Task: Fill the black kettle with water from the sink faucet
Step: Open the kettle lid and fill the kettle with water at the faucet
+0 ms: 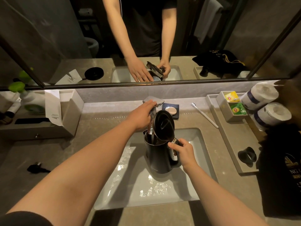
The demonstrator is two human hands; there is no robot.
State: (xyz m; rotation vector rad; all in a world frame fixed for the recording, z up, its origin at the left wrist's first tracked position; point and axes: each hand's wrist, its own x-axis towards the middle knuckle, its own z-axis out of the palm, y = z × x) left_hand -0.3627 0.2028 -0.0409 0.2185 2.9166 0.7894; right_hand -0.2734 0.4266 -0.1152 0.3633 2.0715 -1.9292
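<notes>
The black kettle (pixel 158 156) stands upright in the white sink basin (pixel 200 141), its round lid (pixel 163 123) hinged up. My right hand (pixel 184 151) is wrapped around the kettle handle at its right side. My left hand (pixel 141 115) rests on the chrome faucet handle (pixel 154 100) at the back of the sink. The faucet spout (pixel 151 122) reaches over the kettle's open mouth, and a thin stream of water runs down into it.
A soap dish (pixel 171 110) and a toothbrush (pixel 205 115) lie behind the sink. A tray with tea bags (pixel 232 101) and paper rolls (pixel 260 93) lines the right side, next to a black bag (pixel 283 168). A tissue box (pixel 40 124) and a black plug (pixel 36 168) sit at the left.
</notes>
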